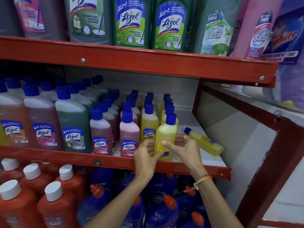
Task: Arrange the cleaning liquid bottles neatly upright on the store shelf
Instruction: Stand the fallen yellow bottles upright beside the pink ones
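A small yellow bottle with a blue cap (165, 135) stands upright at the front of the middle shelf (115, 159), its back label facing me. My left hand (145, 155) wraps its lower left side. My right hand (182, 146) cups its right side, thumb across the front. Behind it run rows of upright yellow bottles (148, 124). Another yellow bottle (204, 141) lies on its side on the white shelf floor to the right, cap pointing back left.
Pink bottles (129, 134) and larger green and red Lizol bottles (73, 125) fill the shelf to the left. The red shelf frame post (279, 145) bounds the right. Big bottles stand on the shelf above, orange and blue ones below.
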A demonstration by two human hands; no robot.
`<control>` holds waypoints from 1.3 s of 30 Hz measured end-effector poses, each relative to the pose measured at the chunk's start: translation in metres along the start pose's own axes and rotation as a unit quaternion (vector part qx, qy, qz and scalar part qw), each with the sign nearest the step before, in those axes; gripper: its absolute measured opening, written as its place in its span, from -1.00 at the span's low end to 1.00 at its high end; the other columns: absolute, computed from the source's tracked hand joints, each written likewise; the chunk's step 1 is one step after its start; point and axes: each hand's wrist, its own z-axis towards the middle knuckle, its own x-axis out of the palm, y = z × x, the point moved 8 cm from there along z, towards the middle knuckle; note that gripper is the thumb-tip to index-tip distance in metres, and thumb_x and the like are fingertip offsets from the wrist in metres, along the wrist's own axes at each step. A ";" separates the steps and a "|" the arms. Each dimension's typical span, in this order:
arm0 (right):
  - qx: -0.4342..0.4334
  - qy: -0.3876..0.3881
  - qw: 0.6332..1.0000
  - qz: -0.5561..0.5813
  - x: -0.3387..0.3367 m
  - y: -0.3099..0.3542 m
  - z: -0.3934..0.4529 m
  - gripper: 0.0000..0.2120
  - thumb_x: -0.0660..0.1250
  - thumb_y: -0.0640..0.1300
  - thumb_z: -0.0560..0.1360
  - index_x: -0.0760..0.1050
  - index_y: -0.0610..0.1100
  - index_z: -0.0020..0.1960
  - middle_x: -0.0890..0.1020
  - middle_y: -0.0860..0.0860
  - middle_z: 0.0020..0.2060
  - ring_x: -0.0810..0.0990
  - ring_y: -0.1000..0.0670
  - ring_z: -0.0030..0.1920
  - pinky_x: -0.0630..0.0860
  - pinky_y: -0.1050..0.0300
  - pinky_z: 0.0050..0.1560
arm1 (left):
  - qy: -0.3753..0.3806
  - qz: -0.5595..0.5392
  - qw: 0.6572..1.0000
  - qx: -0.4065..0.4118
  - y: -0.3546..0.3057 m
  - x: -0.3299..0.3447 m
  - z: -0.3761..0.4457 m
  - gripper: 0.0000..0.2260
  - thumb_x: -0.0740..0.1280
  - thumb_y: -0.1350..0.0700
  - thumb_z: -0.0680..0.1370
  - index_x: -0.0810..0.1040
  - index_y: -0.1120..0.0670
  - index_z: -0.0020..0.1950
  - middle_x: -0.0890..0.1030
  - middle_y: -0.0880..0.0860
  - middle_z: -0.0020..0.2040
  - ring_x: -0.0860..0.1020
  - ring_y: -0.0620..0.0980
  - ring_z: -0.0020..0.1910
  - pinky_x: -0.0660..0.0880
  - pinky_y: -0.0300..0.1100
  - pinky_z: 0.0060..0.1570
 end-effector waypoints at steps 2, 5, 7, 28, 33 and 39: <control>-0.002 -0.079 0.996 -0.045 -0.002 0.014 -0.008 -0.30 0.54 0.34 0.07 0.53 -0.07 0.04 0.67 0.08 -0.11 0.65 0.10 -0.09 0.61 0.11 -0.02 | -0.016 0.026 1.000 0.008 -0.002 -0.002 -0.001 -0.64 0.59 0.16 0.22 0.50 0.02 -0.11 0.62 -0.07 -0.21 0.61 -0.19 -0.21 0.58 -0.28 -0.19; -0.022 -0.160 0.981 -0.109 0.008 0.029 -0.024 -0.15 0.48 0.43 0.05 0.43 -0.10 0.13 0.54 0.04 0.00 0.54 0.06 -0.03 0.56 0.06 -0.01 | -0.043 0.061 0.997 0.031 -0.001 -0.005 -0.004 -0.70 0.55 0.08 0.24 0.49 0.03 -0.15 0.61 -0.03 -0.22 0.61 -0.08 -0.21 0.60 -0.09 -0.16; -0.030 -0.187 0.976 -0.110 0.011 0.028 -0.028 -0.20 0.51 0.36 0.10 0.42 -0.13 0.13 0.52 0.00 0.04 0.55 0.01 0.00 0.54 0.07 -0.03 | -0.043 0.069 0.996 0.043 0.000 -0.004 -0.005 -0.73 0.51 0.09 0.28 0.49 0.03 -0.13 0.61 0.02 -0.16 0.61 -0.05 -0.18 0.60 0.00 -0.12; -0.024 0.142 0.978 0.151 0.031 0.012 0.009 -0.61 0.52 -0.22 0.36 0.55 -0.21 0.16 0.68 -0.12 0.07 0.68 -0.11 0.06 0.62 0.03 0.09 | -0.013 0.081 0.996 0.022 0.008 0.001 0.001 -0.49 0.55 0.12 0.28 0.49 0.03 0.19 0.64 0.04 0.08 0.61 0.00 0.05 0.58 0.03 0.08; -0.032 0.139 0.974 0.176 0.034 0.006 0.011 -0.68 0.42 -0.20 0.46 0.56 -0.19 0.20 0.69 -0.11 0.10 0.65 -0.12 0.14 0.60 0.05 0.12 | -0.024 0.103 0.993 0.055 0.009 0.002 -0.006 -0.50 0.48 0.20 0.36 0.45 0.02 0.26 0.56 0.03 0.17 0.58 0.02 0.11 0.55 0.04 0.14; -0.029 0.144 0.969 0.200 0.039 0.006 0.007 -0.73 0.39 -0.22 0.47 0.56 -0.13 0.17 0.67 -0.12 0.12 0.65 -0.09 0.13 0.61 0.20 0.01 | -0.032 0.137 0.988 0.070 0.006 -0.002 -0.009 -0.49 0.43 0.19 0.42 0.39 0.06 0.35 0.51 0.04 0.23 0.55 0.01 0.18 0.51 0.02 0.21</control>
